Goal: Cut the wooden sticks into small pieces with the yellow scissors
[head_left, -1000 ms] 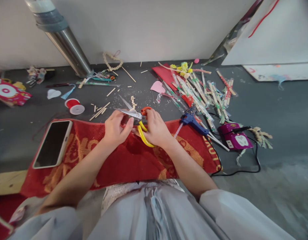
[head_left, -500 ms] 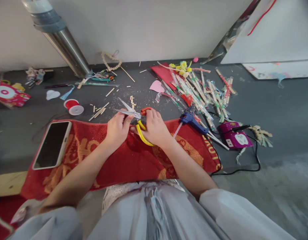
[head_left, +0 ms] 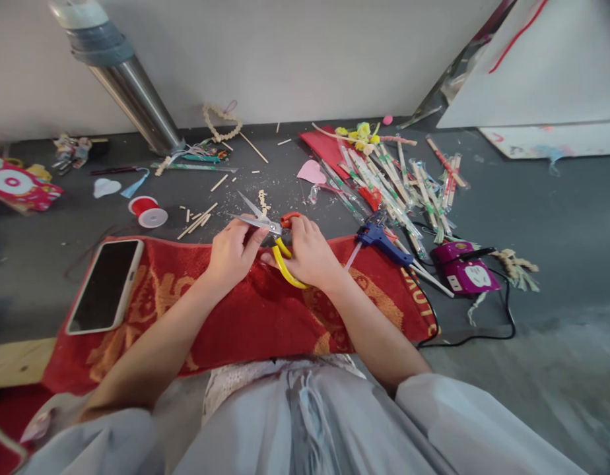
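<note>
My right hand [head_left: 312, 254] is closed around the handles of a pair of scissors [head_left: 274, 228], one orange and one yellow. The blades stand apart and point left and away from me. Close by the lower blade, my left hand [head_left: 233, 254] is pinched, thumb against fingers; what it holds is too small or hidden to make out. Small pale cut pieces [head_left: 263, 201] lie just beyond the blades. Several short wooden sticks [head_left: 199, 221] rest on the grey table left of them. Both hands are above a red towel [head_left: 265, 323].
A phone [head_left: 105, 285] lies on the towel's left end, near a spool of red thread [head_left: 147, 212]. To the right are a blue glue gun [head_left: 379, 241], wrapped sticks [head_left: 384, 181] and a purple power block [head_left: 466, 269] with a black cord. A steel flask [head_left: 136, 99] stands behind.
My left hand has shifted slightly right and drawn its fingers and thumb together beside the blade. The scissors remain apart in my right hand, almost unmoved.
</note>
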`<state>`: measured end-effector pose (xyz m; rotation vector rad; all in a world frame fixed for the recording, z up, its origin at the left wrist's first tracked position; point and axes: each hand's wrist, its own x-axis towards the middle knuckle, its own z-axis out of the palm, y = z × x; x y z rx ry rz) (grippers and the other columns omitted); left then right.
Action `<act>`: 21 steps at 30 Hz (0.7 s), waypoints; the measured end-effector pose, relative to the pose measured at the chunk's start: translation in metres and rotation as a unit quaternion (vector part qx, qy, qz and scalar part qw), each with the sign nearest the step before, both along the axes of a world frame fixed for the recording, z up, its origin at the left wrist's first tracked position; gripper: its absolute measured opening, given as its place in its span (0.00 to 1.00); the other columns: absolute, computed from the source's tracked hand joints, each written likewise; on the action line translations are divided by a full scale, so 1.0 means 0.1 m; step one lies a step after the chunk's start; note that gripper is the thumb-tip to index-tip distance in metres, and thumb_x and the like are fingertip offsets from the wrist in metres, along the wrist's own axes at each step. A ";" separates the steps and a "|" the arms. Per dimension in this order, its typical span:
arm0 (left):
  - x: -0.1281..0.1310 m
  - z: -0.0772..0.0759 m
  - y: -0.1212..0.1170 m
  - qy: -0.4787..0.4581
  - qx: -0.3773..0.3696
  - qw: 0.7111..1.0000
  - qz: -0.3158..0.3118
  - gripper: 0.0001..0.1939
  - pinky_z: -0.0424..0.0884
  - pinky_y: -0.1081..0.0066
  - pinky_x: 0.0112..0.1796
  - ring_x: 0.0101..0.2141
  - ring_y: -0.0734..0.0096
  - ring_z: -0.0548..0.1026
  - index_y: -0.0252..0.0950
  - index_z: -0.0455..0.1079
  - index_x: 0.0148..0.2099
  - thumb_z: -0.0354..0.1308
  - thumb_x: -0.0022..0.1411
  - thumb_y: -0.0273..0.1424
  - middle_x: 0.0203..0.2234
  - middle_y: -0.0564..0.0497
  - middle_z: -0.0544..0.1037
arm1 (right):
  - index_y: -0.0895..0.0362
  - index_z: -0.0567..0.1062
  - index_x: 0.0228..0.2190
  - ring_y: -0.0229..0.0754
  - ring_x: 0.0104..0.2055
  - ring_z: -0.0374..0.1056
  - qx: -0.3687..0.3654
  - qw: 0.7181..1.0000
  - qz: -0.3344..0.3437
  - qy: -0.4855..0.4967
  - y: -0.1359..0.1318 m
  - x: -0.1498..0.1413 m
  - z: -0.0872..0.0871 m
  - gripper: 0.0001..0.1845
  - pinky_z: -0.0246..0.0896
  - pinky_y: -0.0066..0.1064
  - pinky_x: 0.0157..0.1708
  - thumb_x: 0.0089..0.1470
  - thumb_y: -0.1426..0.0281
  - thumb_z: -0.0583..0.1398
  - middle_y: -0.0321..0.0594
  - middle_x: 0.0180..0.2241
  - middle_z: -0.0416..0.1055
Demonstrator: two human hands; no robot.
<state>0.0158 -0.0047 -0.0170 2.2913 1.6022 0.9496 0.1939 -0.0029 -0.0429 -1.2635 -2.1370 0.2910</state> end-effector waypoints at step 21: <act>-0.06 -0.07 0.07 -0.011 0.023 0.999 -0.036 0.20 0.72 0.69 0.41 0.40 0.66 0.77 0.35 0.70 0.41 0.43 0.69 0.43 0.40 0.44 0.79 | 0.60 0.68 0.42 0.53 0.44 0.70 -0.059 0.997 -0.027 0.046 0.03 0.03 0.04 0.30 0.64 0.48 0.48 0.50 0.47 0.60 0.53 0.41 0.73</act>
